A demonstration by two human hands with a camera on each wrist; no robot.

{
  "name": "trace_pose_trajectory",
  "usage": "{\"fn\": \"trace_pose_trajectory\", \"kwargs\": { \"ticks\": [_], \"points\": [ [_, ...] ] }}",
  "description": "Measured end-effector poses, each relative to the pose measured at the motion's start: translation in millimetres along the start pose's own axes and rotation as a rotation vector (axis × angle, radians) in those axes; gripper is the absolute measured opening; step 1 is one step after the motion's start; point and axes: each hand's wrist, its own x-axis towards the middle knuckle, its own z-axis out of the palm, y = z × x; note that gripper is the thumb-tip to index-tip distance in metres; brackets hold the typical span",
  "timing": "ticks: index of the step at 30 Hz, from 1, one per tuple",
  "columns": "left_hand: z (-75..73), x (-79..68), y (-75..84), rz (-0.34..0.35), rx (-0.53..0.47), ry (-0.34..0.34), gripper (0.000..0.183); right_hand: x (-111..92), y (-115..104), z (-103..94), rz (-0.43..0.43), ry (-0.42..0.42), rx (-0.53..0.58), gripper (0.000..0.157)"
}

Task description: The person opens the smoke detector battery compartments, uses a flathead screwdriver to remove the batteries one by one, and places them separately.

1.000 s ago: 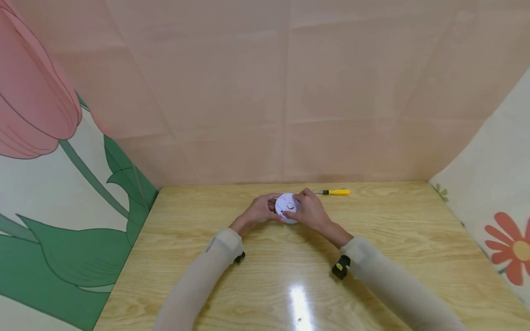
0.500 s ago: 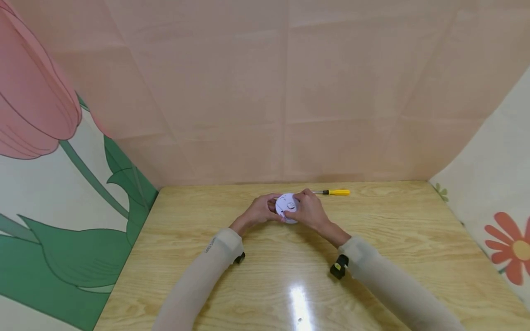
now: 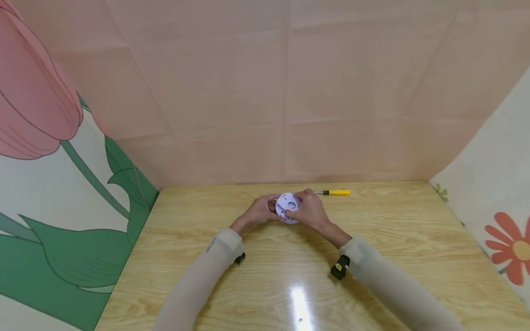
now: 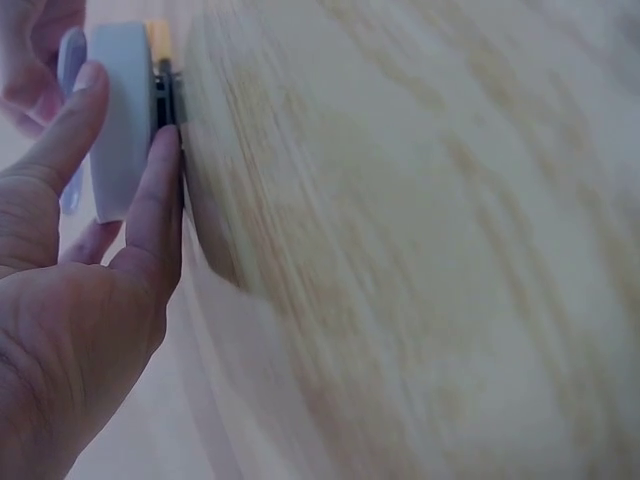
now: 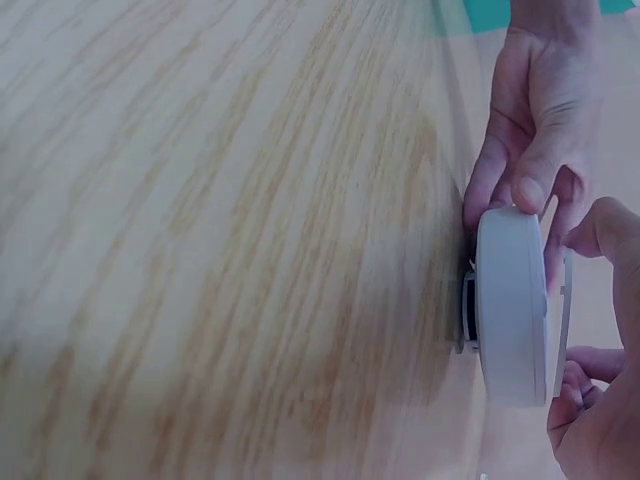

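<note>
A round white device (image 5: 511, 310), shaped like a smoke alarm, stands close over the table. My left hand (image 3: 260, 210) holds its rim, thumb on the near side and fingers reaching around and beneath. A thin white plate (image 5: 563, 335) faces up over it, with a narrow gap between the two in the right wrist view. My right hand (image 3: 312, 211) pinches this plate at its edges between thumb and fingers. In the head view the plate shows a round hole. A black part with metal (image 5: 468, 305) sticks out from the device's underside.
Behind my right hand lies a screwdriver (image 3: 339, 192) with a yellow handle, its shaft pointing left. The wood-grain table (image 3: 198, 207) ends at a pink cloth backdrop (image 3: 223, 151). Flower-printed cloth flanks it on both sides.
The round hole in the plate now looks clearer, and the marks on its face have shifted slightly. Both hands stay in nearly the same place.
</note>
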Motion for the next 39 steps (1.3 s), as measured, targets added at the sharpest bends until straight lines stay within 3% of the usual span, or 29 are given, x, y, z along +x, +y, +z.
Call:
{"fn": "trace_pose_trajectory", "kwargs": {
  "ticks": [11,19,39],
  "points": [
    [-0.5,0.4,1.5,-0.013,0.021,-0.003,0.078,-0.1,8.0,-13.7,0.033,-0.078,-0.004,0.069],
    [-1.5,2.2,-1.0,-0.005,-0.004,-0.002,0.077,0.6,22.9,-26.2,-0.043,-0.055,-0.019,0.068],
    [-1.4,4.7,-4.8,-0.025,0.009,0.019,0.079,-11.2,60.4,-56.0,-0.121,-0.081,-0.011,0.061]
  ]
}}
